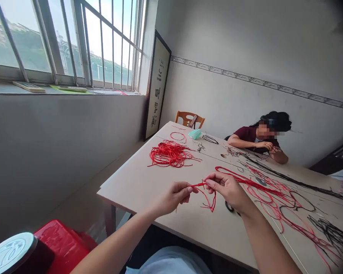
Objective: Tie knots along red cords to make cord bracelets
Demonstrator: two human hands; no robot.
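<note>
The fingers of the left hand and the right hand pinch closed on either end of a short, braided-looking section of thin red cord, held above the near part of a pale, flat-topped surface; its loose ends hang in a loop between the hands. A slackened pinch could let the worked section loosen or twist, and the dangling strands could tangle with each other. Just beside the right hand lies a small black ring-shaped item. Farther out sits a heaped bundle of bright red cords; to the right, long red cords overlap thin black cords, where pulling one strand could drag others along. Across the surface, a person in a dark red top bends over handwork.
</note>
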